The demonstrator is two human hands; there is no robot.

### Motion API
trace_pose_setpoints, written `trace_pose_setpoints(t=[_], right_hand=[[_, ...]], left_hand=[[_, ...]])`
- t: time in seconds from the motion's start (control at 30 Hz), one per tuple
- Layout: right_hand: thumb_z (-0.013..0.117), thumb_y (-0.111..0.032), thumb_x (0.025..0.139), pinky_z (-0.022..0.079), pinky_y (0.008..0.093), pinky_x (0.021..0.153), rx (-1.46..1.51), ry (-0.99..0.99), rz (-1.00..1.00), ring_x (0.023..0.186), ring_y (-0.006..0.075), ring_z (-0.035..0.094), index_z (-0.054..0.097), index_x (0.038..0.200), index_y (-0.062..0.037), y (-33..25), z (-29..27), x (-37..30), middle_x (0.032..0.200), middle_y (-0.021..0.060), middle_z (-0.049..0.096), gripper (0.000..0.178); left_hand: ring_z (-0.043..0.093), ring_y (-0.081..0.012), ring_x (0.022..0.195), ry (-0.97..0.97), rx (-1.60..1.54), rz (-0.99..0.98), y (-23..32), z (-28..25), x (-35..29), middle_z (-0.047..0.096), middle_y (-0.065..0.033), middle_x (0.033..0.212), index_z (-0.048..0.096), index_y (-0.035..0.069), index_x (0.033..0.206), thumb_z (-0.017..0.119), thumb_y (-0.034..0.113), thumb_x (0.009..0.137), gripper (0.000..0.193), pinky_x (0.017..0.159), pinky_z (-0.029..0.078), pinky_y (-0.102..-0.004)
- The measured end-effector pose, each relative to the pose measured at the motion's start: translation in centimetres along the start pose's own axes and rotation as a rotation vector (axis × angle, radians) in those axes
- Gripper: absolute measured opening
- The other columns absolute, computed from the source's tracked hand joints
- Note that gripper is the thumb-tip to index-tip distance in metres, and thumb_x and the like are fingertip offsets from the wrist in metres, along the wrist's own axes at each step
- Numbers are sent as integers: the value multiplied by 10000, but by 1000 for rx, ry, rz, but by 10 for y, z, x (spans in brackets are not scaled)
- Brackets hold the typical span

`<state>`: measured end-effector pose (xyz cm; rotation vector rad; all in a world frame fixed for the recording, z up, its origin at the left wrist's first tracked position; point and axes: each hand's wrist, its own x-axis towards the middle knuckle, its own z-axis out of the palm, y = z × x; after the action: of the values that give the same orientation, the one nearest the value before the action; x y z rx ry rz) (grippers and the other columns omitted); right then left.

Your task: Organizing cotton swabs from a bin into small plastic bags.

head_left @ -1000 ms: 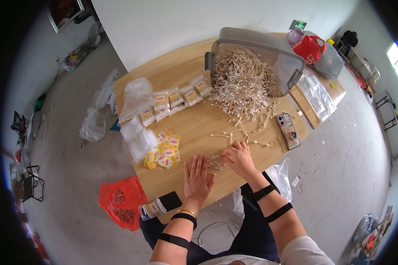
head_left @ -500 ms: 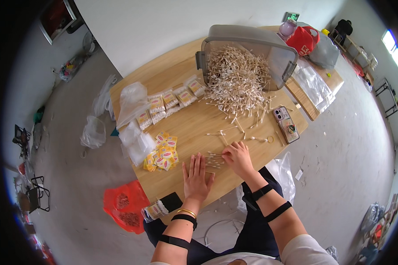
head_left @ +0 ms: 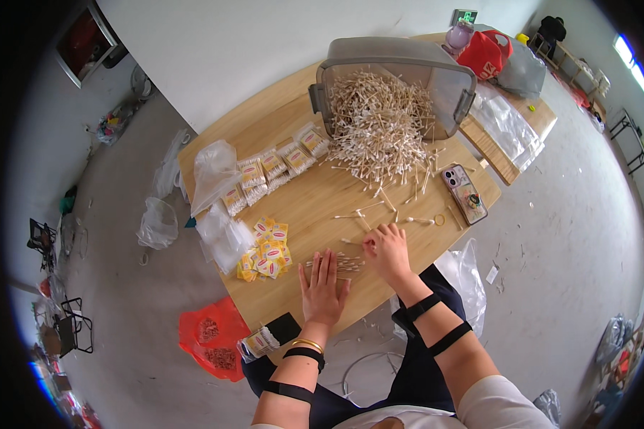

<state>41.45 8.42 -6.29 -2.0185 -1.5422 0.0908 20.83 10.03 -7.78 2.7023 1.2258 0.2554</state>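
My left hand (head_left: 323, 300) lies flat with its fingers stretched out, over the left end of a small bunch of cotton swabs (head_left: 349, 264) on the table. To its right, my right hand (head_left: 388, 254) has its fingers curled together, and one cotton swab (head_left: 348, 242) sticks out leftward from the fingertips. A few loose swabs (head_left: 365, 219) lie beyond this hand. Left of my left hand is a pile of small yellow and white paper cards (head_left: 268, 252). Farther back, a large heap of swabs (head_left: 383, 125) spills from a tipped grey plastic bin (head_left: 447, 96).
Packed swab bundles (head_left: 273, 164) line the table's left side beside clear plastic bags (head_left: 216, 168). A phone (head_left: 465, 194) and a yellow ring (head_left: 439, 220) lie at the right. A red bag (head_left: 211, 336) and a swab pack (head_left: 260, 343) are at the near left edge.
My right hand has lifted slightly away from the swab bunch, with one swab at its fingertips. The left hand keeps its place on the bunch. The whole view has shifted slightly.
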Motion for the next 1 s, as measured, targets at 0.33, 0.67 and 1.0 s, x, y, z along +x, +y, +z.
trace_pose_setpoints(t=[0.33,0.67,1.0], right_hand=[[646,-37,869,459,429,837,314,195,73,956,341,555,641,980,-60,-21,-2,-7,965,121,604,114],[494,-60,985,474,425,964,669,158,127,1147,409,550,573,1207,-25,-51,24,-28,1242,212,552,238],[491,-62,980,428,446,1057,801,116,125,1277,425,494,575,1212,-1,-69,35,-22,1275,231,542,254]], left_hand=[[171,-339,1532,-13,105,-20,2,1,-1,273,-87,1634,273,81,1575,451,479,998,723,1223,66,-615],[224,-349,1515,-14,45,-23,-8,9,18,278,-141,1620,299,26,1548,568,421,953,763,1238,166,-540],[142,-418,1525,6,-62,25,-3,-7,-4,203,-258,1620,196,-46,1554,577,426,941,863,1245,108,-544]])
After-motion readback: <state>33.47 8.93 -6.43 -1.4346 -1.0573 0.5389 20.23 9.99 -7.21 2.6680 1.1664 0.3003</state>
